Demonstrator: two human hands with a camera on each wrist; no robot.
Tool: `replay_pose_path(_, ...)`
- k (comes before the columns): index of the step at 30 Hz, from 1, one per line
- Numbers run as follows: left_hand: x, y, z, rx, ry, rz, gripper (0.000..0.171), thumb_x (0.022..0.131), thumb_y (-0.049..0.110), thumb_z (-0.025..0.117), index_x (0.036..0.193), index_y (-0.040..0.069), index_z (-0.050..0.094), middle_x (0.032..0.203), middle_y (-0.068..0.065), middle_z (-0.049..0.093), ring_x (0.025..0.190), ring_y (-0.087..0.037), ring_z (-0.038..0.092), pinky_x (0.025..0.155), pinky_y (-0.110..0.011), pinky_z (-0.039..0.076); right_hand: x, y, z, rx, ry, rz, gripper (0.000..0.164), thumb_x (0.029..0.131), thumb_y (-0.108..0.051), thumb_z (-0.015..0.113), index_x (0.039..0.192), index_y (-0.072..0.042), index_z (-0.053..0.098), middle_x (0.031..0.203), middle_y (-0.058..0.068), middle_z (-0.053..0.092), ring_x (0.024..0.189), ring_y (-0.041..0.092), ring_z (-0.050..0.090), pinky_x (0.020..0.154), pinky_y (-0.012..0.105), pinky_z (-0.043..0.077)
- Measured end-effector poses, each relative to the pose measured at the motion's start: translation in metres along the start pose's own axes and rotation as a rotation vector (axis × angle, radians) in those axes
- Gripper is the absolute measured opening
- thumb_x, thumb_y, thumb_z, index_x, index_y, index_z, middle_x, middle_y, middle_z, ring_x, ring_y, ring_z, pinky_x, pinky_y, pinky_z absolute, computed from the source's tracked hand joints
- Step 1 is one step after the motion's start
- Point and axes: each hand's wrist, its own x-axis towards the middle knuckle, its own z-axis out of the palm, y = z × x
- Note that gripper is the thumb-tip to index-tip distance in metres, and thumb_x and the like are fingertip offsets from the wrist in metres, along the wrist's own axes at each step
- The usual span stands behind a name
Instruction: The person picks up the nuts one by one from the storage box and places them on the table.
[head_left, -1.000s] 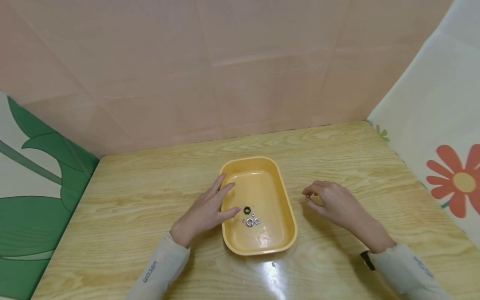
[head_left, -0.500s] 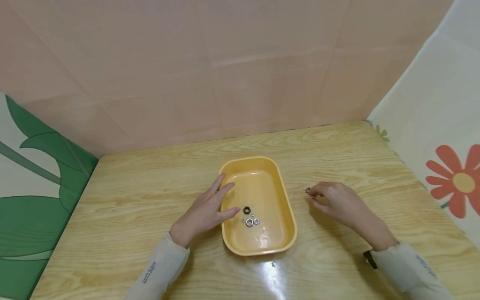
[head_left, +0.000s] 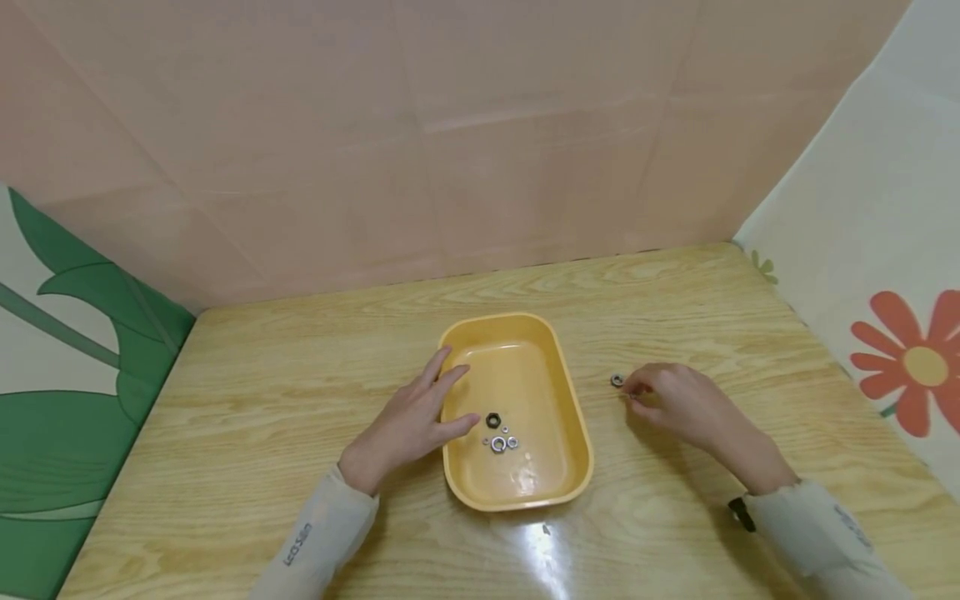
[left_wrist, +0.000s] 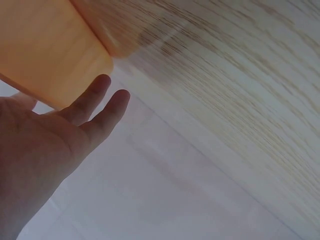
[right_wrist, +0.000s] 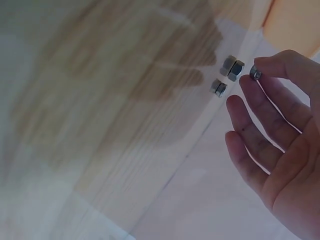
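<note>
My left hand lies over the left rim of a yellow plastic tray, fingers spread and straight. In the left wrist view its fingertips are right at the tray's wall. Inside the tray lie a black hex nut and several silver nuts of different sizes. To the right of the tray, my right hand pinches a small silver nut between thumb and fingertip. Just beyond those fingertips a larger hex nut and a smaller nut sit on the table; the larger shows in the head view.
The wood-grain table is glossy and reflects the nuts and hand. A pink backdrop rises along its far edge. Printed side panels stand left and right, one with green leaves, one with a red flower.
My right hand has shifted slightly right, and a hex nut now shows on the table to the left of its fingertips. The left hand and the nuts in the tray have stayed put.
</note>
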Motion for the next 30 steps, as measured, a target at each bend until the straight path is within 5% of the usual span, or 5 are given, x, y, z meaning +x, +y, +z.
replay_pose_path(30, 0.0009, -0.0016, 0.0001, -0.002, 0.0, 0.013, 0.075, 0.093, 0.056, 0.06, 0.155, 0.021, 0.035, 0.169, -0.005, 0.007, 0.142, -0.041, 0.038, 0.112, -0.058, 0.035, 0.0038, 0.0057, 0.0029, -0.025, -0.037, 0.036, 0.01, 0.083, -0.008, 0.073, 0.093, -0.008, 0.076, 0.091, 0.006, 0.076, 0.081, 0.022, 0.07, 0.071, 0.043, 0.056)
